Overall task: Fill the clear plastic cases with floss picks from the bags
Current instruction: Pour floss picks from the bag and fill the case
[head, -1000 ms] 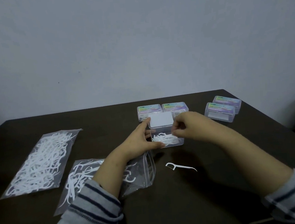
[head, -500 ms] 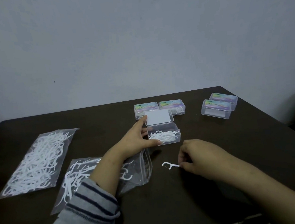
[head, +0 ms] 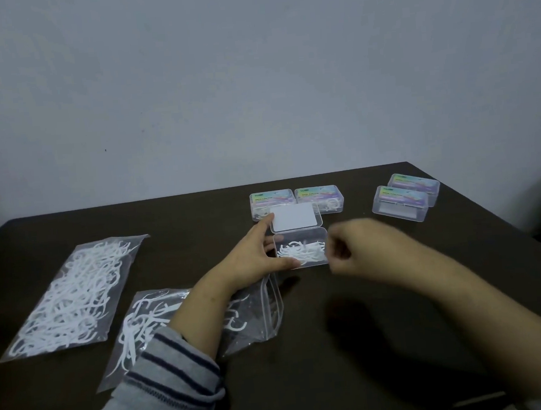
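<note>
Head view, centre frame: left hand point(head: 254, 258) grips the open case point(head: 301, 249); blurred right hand point(head: 347, 250) curled beside it, hold unclear.

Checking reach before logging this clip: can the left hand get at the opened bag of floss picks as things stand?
Probably yes. The left hand steadies the open case, and the opened bag lies directly under that forearm with its mouth just below the wrist; nothing lies between them.

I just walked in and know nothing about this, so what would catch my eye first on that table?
Probably the open clear case in the middle, half full of white floss picks, with the left hand steadying it and the right hand blurred at its other side. To the left lie two bags of picks, one full; four closed cases sit at the back.
</note>
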